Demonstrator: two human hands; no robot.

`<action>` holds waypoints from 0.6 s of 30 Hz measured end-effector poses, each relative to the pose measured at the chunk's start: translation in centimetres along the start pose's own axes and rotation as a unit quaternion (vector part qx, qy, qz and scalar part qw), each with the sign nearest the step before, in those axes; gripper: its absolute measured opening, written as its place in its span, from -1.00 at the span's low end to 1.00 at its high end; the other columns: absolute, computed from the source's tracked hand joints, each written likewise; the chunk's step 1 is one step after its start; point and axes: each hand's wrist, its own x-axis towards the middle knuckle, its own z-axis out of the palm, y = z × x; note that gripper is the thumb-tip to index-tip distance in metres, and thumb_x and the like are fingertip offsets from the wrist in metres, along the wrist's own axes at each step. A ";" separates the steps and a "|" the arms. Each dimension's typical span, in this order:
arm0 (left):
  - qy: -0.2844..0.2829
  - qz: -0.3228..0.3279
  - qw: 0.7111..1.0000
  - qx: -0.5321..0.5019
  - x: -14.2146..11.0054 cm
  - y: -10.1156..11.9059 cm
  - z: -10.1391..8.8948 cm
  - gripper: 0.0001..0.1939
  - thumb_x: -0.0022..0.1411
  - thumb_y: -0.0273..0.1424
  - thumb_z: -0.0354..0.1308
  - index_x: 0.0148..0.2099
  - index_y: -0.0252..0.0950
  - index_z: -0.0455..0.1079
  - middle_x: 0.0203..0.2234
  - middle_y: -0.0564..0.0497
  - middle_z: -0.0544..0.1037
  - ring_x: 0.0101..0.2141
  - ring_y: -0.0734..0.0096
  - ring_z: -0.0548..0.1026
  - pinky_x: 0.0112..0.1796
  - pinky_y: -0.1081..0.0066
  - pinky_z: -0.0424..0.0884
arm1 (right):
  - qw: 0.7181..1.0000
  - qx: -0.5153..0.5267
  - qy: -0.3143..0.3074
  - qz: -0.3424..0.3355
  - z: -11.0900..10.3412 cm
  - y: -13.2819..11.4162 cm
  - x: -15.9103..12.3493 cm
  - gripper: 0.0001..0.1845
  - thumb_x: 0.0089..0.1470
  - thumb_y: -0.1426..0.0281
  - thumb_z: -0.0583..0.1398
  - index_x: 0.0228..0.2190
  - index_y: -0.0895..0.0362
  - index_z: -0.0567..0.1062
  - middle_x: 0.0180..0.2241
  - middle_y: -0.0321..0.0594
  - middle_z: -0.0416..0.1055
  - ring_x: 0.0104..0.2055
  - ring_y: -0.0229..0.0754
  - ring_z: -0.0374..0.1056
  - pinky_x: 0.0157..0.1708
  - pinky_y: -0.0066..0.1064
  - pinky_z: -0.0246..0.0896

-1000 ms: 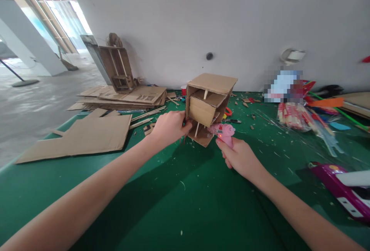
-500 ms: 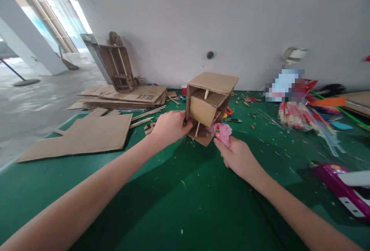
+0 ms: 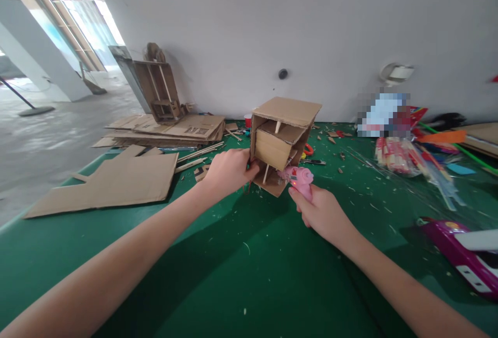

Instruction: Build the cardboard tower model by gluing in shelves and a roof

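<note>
A brown cardboard box (image 3: 288,106) with shelf-like layers and short wooden sticks inside stands tilted over the green table. At its lower left edge, my left hand (image 3: 229,168) is closed on the cardboard, the thumb towards its open front. My right hand (image 3: 321,206) is wrapped round the handle of a pink glue gun (image 3: 300,178), which has a small red light. The gun's nozzle points into the lower right opening of the box; its tip is hard to make out against the cardboard.
Cut cardboard sheets (image 3: 128,182) and wooden sticks (image 3: 200,152) lie at the left. A cutter knife (image 3: 313,162) and orange scissors handles (image 3: 308,149) are behind the box. At the right are bagged sticks (image 3: 395,156) and a purple power strip (image 3: 459,252). A white wall (image 3: 233,42) stands behind.
The glue gun and my right hand have shifted very slightly to the right. My left hand and the cardboard box have stayed in place.
</note>
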 end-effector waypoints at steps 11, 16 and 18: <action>0.001 0.000 1.000 0.001 0.0 -0.1 0.1 -0.75 0.17 -0.26 -0.04 -0.37 -0.25 0.41 -0.54 -0.02 0.52 -0.54 0.25 0.45 -0.58 0.39 0.09 | 1.000 -0.017 -0.016 0.007 0.0 -0.5 0.1 -0.59 0.23 0.12 0.00 -0.59 0.03 0.18 -0.79 -0.36 0.26 -0.72 -0.24 0.29 -0.61 -0.42 0.15; 0.005 0.002 1.000 0.002 0.0 -0.2 0.1 -0.74 0.18 -0.25 -0.05 -0.39 -0.25 0.39 -0.55 -0.02 0.51 -0.54 0.25 0.44 -0.57 0.39 0.07 | 1.000 0.001 0.011 0.011 -0.5 0.1 -0.6 -0.59 0.20 0.10 0.02 -0.59 0.04 0.21 -0.78 -0.36 0.29 -0.72 -0.24 0.28 -0.58 -0.39 0.17; 0.005 0.001 1.000 0.004 0.0 -0.3 0.1 -0.74 0.18 -0.25 -0.05 -0.39 -0.25 0.39 -0.55 -0.03 0.51 -0.54 0.25 0.45 -0.57 0.39 0.07 | 1.000 0.004 0.024 0.012 -0.6 0.1 -0.6 -0.59 0.20 0.10 0.02 -0.59 0.04 0.22 -0.77 -0.35 0.29 -0.72 -0.23 0.27 -0.57 -0.37 0.17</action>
